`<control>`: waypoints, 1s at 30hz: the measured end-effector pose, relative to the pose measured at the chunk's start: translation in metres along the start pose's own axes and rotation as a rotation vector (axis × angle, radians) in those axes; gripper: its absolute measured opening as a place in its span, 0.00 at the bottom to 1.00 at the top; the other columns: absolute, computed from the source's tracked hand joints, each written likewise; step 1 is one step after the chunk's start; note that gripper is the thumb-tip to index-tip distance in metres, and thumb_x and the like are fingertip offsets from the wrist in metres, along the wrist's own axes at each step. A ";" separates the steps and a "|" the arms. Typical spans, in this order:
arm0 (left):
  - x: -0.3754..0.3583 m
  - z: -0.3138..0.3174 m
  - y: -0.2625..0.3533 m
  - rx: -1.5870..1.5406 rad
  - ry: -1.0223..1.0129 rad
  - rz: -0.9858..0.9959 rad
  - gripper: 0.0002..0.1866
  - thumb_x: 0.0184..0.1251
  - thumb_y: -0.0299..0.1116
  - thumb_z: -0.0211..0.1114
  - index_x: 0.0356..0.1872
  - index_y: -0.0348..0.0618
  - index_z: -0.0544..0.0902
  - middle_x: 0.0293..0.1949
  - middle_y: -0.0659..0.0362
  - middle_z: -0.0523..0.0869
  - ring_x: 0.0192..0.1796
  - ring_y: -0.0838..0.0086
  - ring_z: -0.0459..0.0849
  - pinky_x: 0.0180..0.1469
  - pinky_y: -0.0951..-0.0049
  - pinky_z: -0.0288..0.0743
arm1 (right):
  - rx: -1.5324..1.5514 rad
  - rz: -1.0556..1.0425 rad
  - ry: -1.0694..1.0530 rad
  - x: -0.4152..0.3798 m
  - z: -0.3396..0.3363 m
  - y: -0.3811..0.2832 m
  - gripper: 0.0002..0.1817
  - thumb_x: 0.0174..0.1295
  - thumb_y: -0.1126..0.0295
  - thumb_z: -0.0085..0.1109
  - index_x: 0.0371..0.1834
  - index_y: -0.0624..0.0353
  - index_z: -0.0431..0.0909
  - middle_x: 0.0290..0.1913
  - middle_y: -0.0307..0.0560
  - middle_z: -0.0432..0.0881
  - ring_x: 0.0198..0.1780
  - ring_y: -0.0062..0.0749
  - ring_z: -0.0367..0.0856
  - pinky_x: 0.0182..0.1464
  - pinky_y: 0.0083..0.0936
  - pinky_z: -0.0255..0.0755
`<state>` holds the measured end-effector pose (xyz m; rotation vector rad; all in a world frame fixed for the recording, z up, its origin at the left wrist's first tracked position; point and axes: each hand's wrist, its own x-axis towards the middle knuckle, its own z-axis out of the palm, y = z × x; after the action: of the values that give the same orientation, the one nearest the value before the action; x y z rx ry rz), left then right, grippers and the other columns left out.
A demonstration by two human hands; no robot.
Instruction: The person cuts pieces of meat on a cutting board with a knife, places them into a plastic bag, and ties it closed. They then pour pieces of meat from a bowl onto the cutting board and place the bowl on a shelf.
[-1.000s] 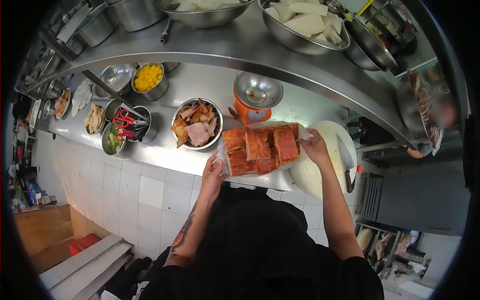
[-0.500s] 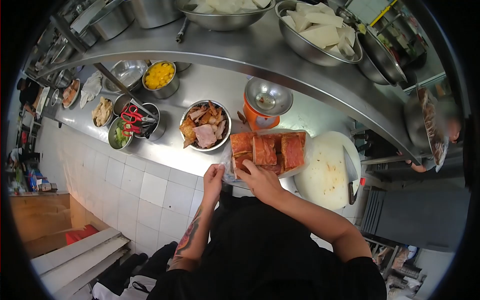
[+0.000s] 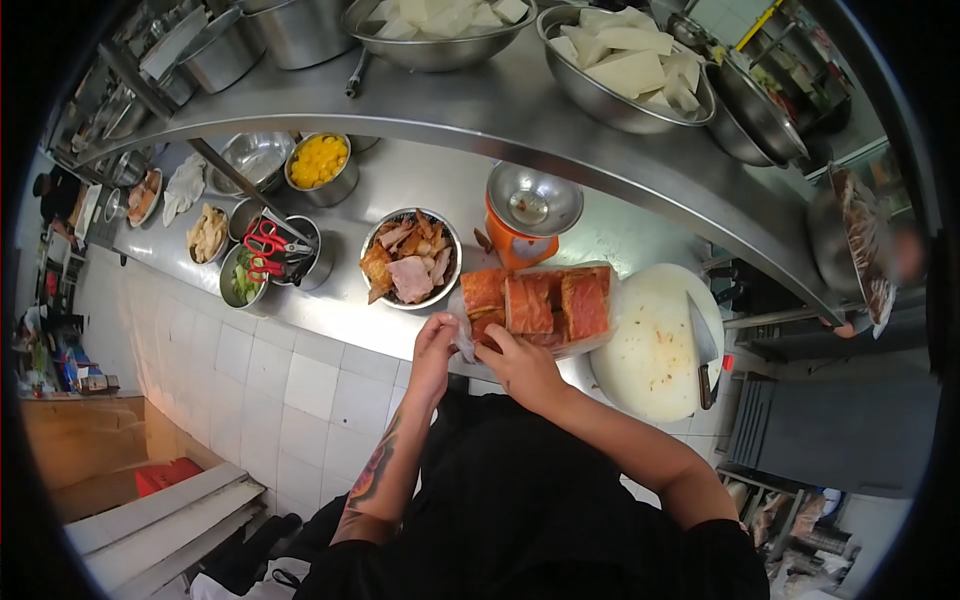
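Note:
Several reddish-brown slabs of meat [image 3: 528,304] lie in a clear plastic bag [image 3: 462,335] at the near edge of the steel counter. My left hand [image 3: 435,345] pinches the bag's left edge, fingers closed on the plastic. At the front of the meat is my right hand [image 3: 522,367], its thumb and fingers bent around the near left corner of the bag and the lower piece; whether it grips them I cannot tell. Left of the bag stands a bowl of chopped meat [image 3: 410,272]. Behind it is an orange scale [image 3: 520,245] with a steel bowl on top.
A round cutting board [image 3: 650,350] with a knife [image 3: 703,350] lies to the right. Containers of yellow food [image 3: 318,160], green vegetables [image 3: 243,277] and red-handled scissors [image 3: 264,245] stand at the left. A raised steel shelf [image 3: 440,105] holds bowls of white pieces [image 3: 630,60].
My left hand has moved slightly up and right, drawing up the bag's edge. My right hand has shifted a little down and right from the meat.

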<state>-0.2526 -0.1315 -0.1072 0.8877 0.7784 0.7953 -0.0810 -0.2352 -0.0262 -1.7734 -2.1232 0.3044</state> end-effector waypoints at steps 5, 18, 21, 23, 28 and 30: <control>0.027 0.007 0.018 0.034 0.170 -0.254 0.09 0.82 0.38 0.69 0.45 0.44 0.84 0.41 0.65 0.88 0.40 0.81 0.84 0.41 0.73 0.77 | 0.026 -0.007 -0.005 -0.002 -0.001 0.000 0.29 0.58 0.80 0.63 0.66 0.51 0.83 0.62 0.50 0.77 0.51 0.49 0.90 0.44 0.43 0.87; 0.061 -0.016 -0.023 0.675 0.282 0.164 0.14 0.77 0.38 0.67 0.42 0.34 0.89 0.28 0.50 0.89 0.30 0.65 0.88 0.38 0.61 0.80 | 0.018 -0.047 0.065 0.064 -0.042 0.004 0.34 0.63 0.65 0.74 0.74 0.59 0.77 0.70 0.57 0.77 0.70 0.57 0.78 0.70 0.53 0.73; 0.050 -0.001 0.008 0.958 0.303 0.286 0.12 0.80 0.34 0.66 0.40 0.34 0.89 0.24 0.56 0.87 0.28 0.77 0.83 0.32 0.69 0.75 | -0.070 -0.082 0.078 0.076 -0.022 0.031 0.34 0.65 0.62 0.73 0.75 0.58 0.76 0.71 0.60 0.77 0.74 0.58 0.74 0.80 0.56 0.62; 0.053 -0.002 0.007 0.950 0.357 0.344 0.12 0.81 0.34 0.65 0.41 0.35 0.89 0.22 0.55 0.86 0.27 0.77 0.83 0.32 0.68 0.75 | -0.132 -0.090 0.046 0.077 -0.015 0.040 0.36 0.64 0.59 0.72 0.75 0.57 0.76 0.71 0.59 0.78 0.74 0.56 0.74 0.85 0.56 0.56; 0.060 -0.002 -0.001 0.800 0.475 0.263 0.11 0.83 0.32 0.63 0.43 0.35 0.89 0.25 0.56 0.88 0.29 0.78 0.84 0.33 0.69 0.76 | -0.069 -0.082 -0.036 0.078 -0.022 0.039 0.36 0.63 0.59 0.73 0.75 0.58 0.76 0.70 0.57 0.79 0.73 0.53 0.75 0.82 0.57 0.59; 0.064 0.006 -0.001 0.439 0.430 0.316 0.10 0.85 0.30 0.61 0.49 0.36 0.89 0.35 0.60 0.91 0.37 0.80 0.86 0.40 0.73 0.78 | -0.072 -0.082 -0.030 0.079 -0.022 0.040 0.36 0.63 0.59 0.73 0.74 0.58 0.76 0.69 0.57 0.79 0.73 0.52 0.75 0.81 0.57 0.60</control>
<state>-0.2165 -0.0805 -0.1213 1.2726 1.2401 1.1395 -0.0479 -0.1518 -0.0107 -1.7256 -2.2478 0.2370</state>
